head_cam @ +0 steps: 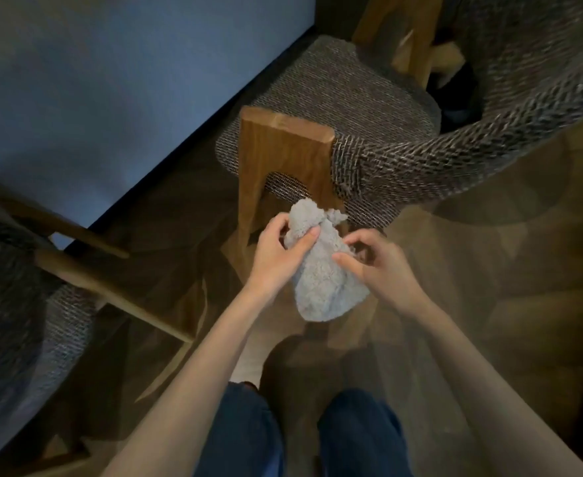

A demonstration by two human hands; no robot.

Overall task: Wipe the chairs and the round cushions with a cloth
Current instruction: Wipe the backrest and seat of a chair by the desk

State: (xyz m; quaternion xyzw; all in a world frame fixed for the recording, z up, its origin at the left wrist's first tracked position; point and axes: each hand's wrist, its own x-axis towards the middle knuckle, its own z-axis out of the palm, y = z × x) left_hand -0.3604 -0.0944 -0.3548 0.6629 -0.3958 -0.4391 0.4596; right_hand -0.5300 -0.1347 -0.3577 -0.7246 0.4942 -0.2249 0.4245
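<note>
Both hands, the left hand point(276, 247) and right hand point(379, 266), pinch a fluffy grey cloth point(324, 273); tweed-and-wood chair point(317, 139) just beyond.

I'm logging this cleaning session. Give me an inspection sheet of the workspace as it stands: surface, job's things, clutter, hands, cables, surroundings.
Surface: wooden floor, patterned boards.
Job's things: grey fluffy cloth, bunched, held in the air in front of the near chair, which has a wooden side and a woven seat; second chair at left, same weave. No separate round cushion can be told.
Clutter: nothing seen.
Grippers: left hand grips the cloth's upper part; right hand pinches its right side.
Cables: nothing seen.
Surroundings: blue-grey panel upper left; dim light, with the right side of the view blurred.
</note>
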